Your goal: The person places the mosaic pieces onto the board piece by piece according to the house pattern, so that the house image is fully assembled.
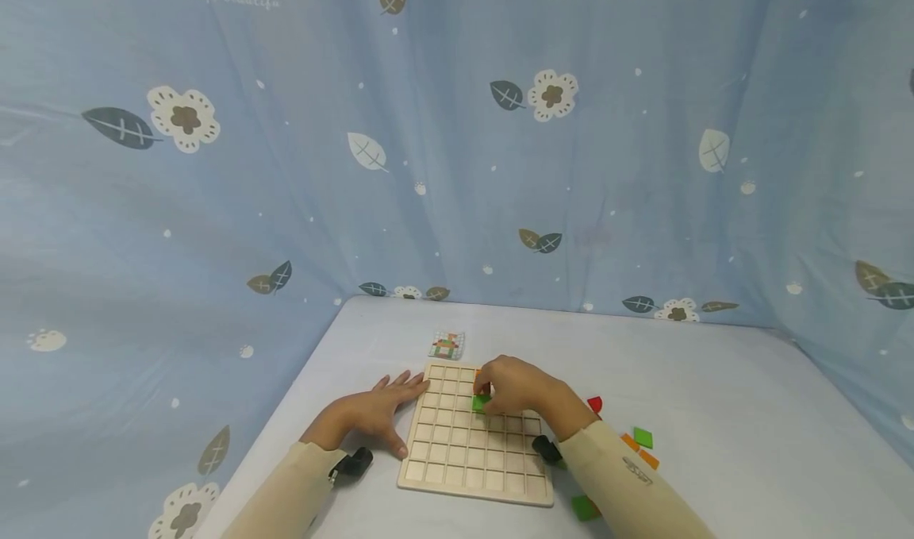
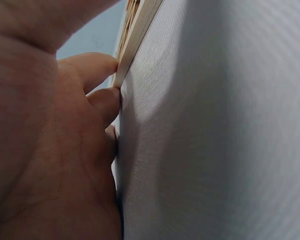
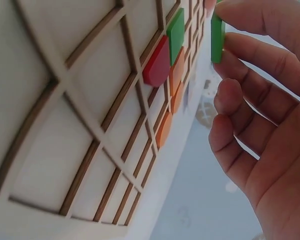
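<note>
A wooden grid board [image 1: 474, 479] lies on the white table. My left hand [image 1: 374, 410] rests at its left edge with fingers spread, and the left wrist view shows fingertips touching the board's side. Over the board's upper right part, my right hand [image 1: 516, 386] pinches a thin green square tile [image 3: 218, 40] between thumb and fingers, held just off the grid. Set in cells close by are another green tile [image 3: 176, 34], a red round-edged piece [image 3: 157, 63] and several orange pieces [image 3: 163, 130]. From the head, the right hand covers most of these.
Beyond the board lies a small patterned card [image 1: 447, 345]. Right of the board are a loose red piece [image 1: 595, 404], a green square [image 1: 643, 437] and orange pieces [image 1: 648, 459]. Another green piece [image 1: 585, 508] sits beside the right sleeve. A blue printed curtain [image 1: 457, 166] hangs behind.
</note>
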Motion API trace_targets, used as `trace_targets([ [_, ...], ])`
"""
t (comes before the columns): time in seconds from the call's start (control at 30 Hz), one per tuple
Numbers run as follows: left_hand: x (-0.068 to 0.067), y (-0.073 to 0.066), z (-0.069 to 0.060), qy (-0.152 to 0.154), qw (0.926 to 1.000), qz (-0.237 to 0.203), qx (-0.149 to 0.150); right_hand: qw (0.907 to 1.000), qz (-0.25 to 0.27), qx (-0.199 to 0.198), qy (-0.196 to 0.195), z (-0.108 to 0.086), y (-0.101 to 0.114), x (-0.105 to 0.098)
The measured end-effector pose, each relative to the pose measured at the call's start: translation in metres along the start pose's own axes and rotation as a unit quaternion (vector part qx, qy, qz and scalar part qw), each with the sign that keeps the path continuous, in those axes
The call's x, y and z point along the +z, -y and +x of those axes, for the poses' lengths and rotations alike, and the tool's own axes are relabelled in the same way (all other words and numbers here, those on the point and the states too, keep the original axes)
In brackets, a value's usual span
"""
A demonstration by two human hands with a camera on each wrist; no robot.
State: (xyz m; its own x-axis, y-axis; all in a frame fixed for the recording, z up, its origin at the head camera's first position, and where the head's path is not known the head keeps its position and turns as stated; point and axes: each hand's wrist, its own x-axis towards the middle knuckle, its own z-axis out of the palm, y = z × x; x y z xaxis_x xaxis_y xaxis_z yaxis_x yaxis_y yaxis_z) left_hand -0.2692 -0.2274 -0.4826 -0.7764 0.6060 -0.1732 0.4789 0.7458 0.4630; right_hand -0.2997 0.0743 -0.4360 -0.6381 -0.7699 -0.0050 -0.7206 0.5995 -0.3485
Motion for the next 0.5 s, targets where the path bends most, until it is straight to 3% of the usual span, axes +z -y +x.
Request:
trace_targets([
  [0.27,0.001,0.001,0.000,0.002,1.0000,-0.002,-0.008,0.9996,0.013,-0.026,0.004,0.013,0.001,0.004],
  [0.5,0.000,0.000,0.000,0.004,1.0000,-0.002,-0.009,0.9994,0.028,-0.014,0.011,0.026,0.002,0.007],
])
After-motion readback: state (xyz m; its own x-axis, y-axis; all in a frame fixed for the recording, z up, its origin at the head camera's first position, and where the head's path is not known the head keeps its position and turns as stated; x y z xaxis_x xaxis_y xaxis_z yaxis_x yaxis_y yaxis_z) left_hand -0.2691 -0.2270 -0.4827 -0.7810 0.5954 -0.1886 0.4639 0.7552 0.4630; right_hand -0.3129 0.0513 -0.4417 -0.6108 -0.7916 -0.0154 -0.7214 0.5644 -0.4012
